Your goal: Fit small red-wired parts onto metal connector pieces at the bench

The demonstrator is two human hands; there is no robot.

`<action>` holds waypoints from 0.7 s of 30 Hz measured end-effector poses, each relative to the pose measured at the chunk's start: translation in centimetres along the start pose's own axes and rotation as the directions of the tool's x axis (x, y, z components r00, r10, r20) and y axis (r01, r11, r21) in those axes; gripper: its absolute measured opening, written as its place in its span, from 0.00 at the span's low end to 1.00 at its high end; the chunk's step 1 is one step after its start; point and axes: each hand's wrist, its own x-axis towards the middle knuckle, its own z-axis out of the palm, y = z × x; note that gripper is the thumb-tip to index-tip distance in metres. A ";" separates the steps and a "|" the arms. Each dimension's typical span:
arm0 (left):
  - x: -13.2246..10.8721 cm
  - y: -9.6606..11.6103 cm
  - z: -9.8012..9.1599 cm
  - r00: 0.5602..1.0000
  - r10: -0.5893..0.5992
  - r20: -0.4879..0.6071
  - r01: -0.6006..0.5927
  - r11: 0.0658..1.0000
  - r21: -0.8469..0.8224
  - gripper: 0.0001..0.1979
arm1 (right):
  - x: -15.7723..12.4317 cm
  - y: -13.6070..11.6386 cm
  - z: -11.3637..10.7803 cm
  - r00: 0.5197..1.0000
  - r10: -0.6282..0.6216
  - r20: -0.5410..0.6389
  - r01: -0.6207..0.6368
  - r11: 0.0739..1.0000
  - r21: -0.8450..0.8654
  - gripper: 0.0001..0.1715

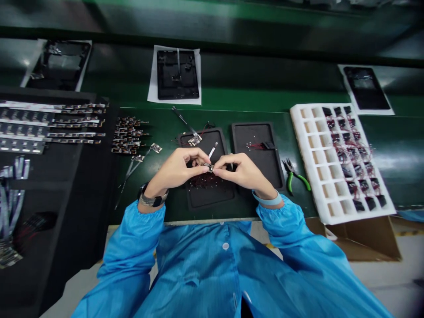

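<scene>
Over a black tray (212,202), my left hand (180,167) and my right hand (239,170) meet. Between their fingertips is a small circuit board (208,166), its pale ribbon cable (213,150) pointing up and away. My left thumb and fingers pinch one end, while the right fingertips close on the other; whether they hold a smaller part too is hidden. Red wires with small white ends lie in the tray beneath the board. At the tray's far edge rests another circuit board (194,140) with a dark ribbon cable.
A second black tray (278,172) holds a black part with red wires (265,145). Green-handled pliers (290,176) lie beside it, left of a white foam tray (326,207) of wired parts. Stacked boards (127,134) are at left. Tablet-like housings (177,88) lie on sheets farther back.
</scene>
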 end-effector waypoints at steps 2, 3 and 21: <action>0.0 0.1 0.0 1.000 -0.007 -0.002 0.007 1.000 0.002 0.07 | 0.0 0.0 0.0 1.000 0.005 0.007 -0.005 1.000 -0.004 0.12; 0.0 0.2 0.0 1.000 -0.008 -0.002 0.008 1.000 0.001 0.07 | 0.0 0.0 0.0 1.000 0.005 0.009 -0.005 1.000 -0.004 0.11; 0.1 -0.7 0.3 1.000 -0.014 -0.020 0.015 0.999 0.042 0.07 | 0.1 0.4 0.2 0.998 0.060 -0.001 -0.060 0.998 -0.001 0.13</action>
